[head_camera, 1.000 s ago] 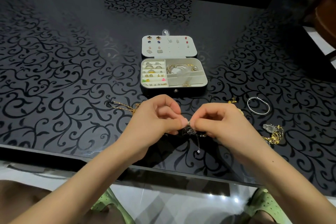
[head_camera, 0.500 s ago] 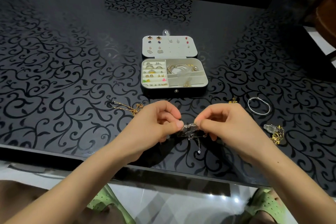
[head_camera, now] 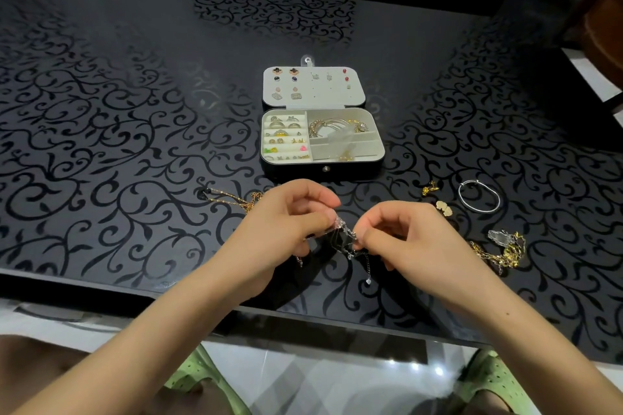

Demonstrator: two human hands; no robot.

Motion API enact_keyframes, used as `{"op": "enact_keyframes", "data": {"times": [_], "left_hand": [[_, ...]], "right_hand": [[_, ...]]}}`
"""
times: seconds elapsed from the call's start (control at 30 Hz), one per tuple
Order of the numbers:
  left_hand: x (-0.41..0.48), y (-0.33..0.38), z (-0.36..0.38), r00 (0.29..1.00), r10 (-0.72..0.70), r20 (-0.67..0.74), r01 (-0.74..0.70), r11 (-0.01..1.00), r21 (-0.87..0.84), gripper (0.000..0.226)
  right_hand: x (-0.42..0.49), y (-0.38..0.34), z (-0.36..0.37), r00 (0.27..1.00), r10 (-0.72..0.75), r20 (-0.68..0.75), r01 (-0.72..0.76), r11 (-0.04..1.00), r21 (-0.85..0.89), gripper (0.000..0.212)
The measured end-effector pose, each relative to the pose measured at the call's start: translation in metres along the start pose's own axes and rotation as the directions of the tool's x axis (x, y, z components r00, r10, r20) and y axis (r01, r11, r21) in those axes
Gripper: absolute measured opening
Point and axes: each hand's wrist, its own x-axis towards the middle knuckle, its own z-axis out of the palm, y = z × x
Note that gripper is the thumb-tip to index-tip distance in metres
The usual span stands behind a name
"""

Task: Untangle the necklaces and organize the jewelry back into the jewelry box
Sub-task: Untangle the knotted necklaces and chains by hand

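Note:
A tangled silver necklace [head_camera: 346, 235] hangs between my two hands just above the black table, its thin tail dangling down to a small charm. My left hand [head_camera: 286, 226] pinches its left end and my right hand [head_camera: 404, 239] pinches its right end. The open jewelry box [head_camera: 377, 165] stands beyond my hands, with earrings pinned in its lid, rings in its left slots and bangles in its right compartments. A gold necklace [head_camera: 232, 199] lies left of my left hand. A gold chain tangle [head_camera: 502, 251] with a clear piece lies at the right.
A silver bangle [head_camera: 479, 196] and small gold earrings [head_camera: 429, 188] lie on the patterned glass table [head_camera: 118, 145] right of the box. The table's front edge runs just below my wrists. A dark chair stands at the far right.
My hands have drawn a little apart, so more of the silver necklace shows between them. The box and the other jewelry have not moved.

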Motion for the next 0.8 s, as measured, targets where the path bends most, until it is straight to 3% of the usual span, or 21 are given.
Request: {"op": "enact_keyframes", "data": {"times": [0.27, 0.5, 0.67, 0.8], "left_hand": [[-0.0009, 0.0036, 0.0012, 0.999, -0.002, 0.049, 0.002, 1.0, 0.003, 0.017], [0.0004, 0.0044, 0.0028, 0.999, 0.036, 0.034, -0.037, 0.998, 0.041, 0.01], [0.0017, 0.0017, 0.0045, 0.999, 0.049, -0.009, -0.049, 0.997, 0.055, 0.006], [0.0005, 0.0028, 0.0047, 0.999, 0.033, 0.018, -0.034, 0.998, 0.046, 0.021]], "right_hand": [[0.0007, 0.0008, 0.0003, 0.999, -0.028, -0.021, 0.028, 1.0, 0.005, 0.011], [-0.0031, -0.0048, 0.0034, 0.985, -0.14, -0.099, 0.131, 0.987, -0.096, 0.013], [-0.0015, -0.0037, 0.008, 0.975, -0.148, -0.165, 0.121, 0.98, -0.161, 0.013], [-0.0007, -0.0046, 0.0075, 0.981, -0.103, -0.164, 0.087, 0.991, -0.103, 0.012]]}}
